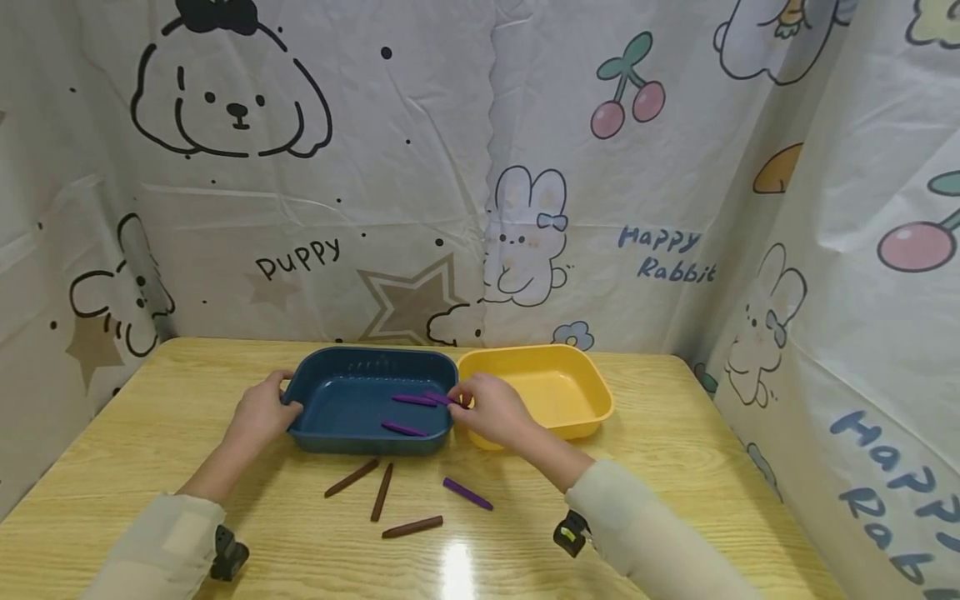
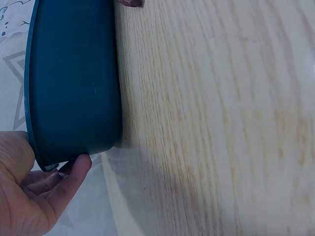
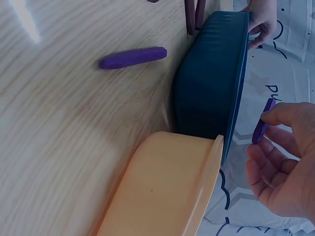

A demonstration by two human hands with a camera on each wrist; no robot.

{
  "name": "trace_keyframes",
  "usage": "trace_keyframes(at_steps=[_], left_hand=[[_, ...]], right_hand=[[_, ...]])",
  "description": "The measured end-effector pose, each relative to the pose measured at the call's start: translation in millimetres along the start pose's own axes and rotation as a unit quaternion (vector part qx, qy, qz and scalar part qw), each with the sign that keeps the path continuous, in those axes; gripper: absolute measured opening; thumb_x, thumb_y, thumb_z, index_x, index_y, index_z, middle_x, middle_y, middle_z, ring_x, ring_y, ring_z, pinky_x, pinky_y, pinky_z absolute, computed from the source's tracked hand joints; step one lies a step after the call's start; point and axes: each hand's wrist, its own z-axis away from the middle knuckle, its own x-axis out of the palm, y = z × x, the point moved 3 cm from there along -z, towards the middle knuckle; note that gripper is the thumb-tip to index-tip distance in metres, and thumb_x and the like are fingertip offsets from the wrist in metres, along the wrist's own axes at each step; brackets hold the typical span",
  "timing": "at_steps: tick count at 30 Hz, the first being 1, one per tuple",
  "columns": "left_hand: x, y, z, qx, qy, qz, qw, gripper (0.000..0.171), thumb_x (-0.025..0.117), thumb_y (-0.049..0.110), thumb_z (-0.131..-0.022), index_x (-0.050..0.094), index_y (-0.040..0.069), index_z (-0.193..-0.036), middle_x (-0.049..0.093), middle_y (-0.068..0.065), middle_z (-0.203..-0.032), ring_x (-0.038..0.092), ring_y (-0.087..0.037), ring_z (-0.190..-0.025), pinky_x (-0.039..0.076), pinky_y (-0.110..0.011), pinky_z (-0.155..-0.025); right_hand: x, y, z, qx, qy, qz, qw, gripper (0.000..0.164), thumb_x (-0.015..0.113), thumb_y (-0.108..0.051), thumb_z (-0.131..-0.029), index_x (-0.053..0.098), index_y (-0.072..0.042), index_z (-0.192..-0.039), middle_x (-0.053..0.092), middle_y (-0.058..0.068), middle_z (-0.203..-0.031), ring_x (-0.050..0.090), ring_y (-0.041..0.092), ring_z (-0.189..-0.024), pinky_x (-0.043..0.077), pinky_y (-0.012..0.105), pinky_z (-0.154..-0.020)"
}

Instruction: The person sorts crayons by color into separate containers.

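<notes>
My left hand grips the left end of a dark blue bin; in the left wrist view its fingers curl at the rim. Over the bin's right end, my right hand pinches a purple crayon between thumb and fingers. That crayon is above the rim in the right wrist view. Inside the blue bin lie a purple crayon near the front and another purple crayon farther back. A dark reddish spot shows by my right fingers, too small to identify.
A yellow bin stands against the blue bin's right side. In front, on the wooden table, lie a purple crayon and three brown crayons. A patterned cloth hangs behind and at both sides.
</notes>
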Motion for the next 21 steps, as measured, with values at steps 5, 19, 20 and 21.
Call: trace_keyframes(at_steps=[5,19,20,21], left_hand=[[-0.7,0.6,-0.4,0.002,0.002,-0.002,1.0000,0.054,0.054,0.009,-0.084,0.038,-0.013,-0.131,0.057,-0.034,-0.102,0.059,-0.036,-0.083,0.047,-0.039,-0.063],[0.2,-0.2,-0.8,0.000,-0.002,-0.001,1.0000,0.055,0.054,0.009,-0.084,0.037,-0.013,-0.131,0.057,-0.034,-0.104,0.059,-0.038,-0.086,0.048,-0.041,-0.065],[0.2,-0.3,-0.8,-0.001,-0.003,-0.001,1.0000,0.054,0.054,0.009,-0.084,0.037,-0.013,-0.131,0.057,-0.034,-0.104,0.059,-0.038,-0.086,0.048,-0.041,-0.065],[0.3,-0.4,-0.8,-0.002,-0.004,0.000,1.0000,0.054,0.054,0.009,-0.084,0.037,-0.013,-0.131,0.057,-0.034,-0.104,0.059,-0.038,-0.086,0.048,-0.040,-0.064]], right_hand=[[2,-8,-13,-0.003,-0.001,0.016,1.000,0.018,0.065,-0.023,-0.084,0.073,-0.012,-0.096,0.062,0.001,-0.084,0.054,0.012,-0.073,0.043,0.024,-0.063],[23,-17,-34,-0.015,-0.034,0.064,0.997,0.018,0.064,-0.024,-0.087,0.073,-0.014,-0.098,0.061,0.002,-0.087,0.052,0.010,-0.070,0.045,0.022,-0.062],[25,-17,-36,-0.014,-0.038,0.066,0.997,0.018,0.064,-0.025,-0.087,0.072,-0.014,-0.098,0.061,0.001,-0.088,0.052,0.010,-0.069,0.044,0.021,-0.061],[26,-17,-36,-0.013,-0.041,0.066,0.997,0.018,0.064,-0.025,-0.087,0.072,-0.014,-0.098,0.061,0.002,-0.088,0.051,0.010,-0.068,0.044,0.021,-0.061]])
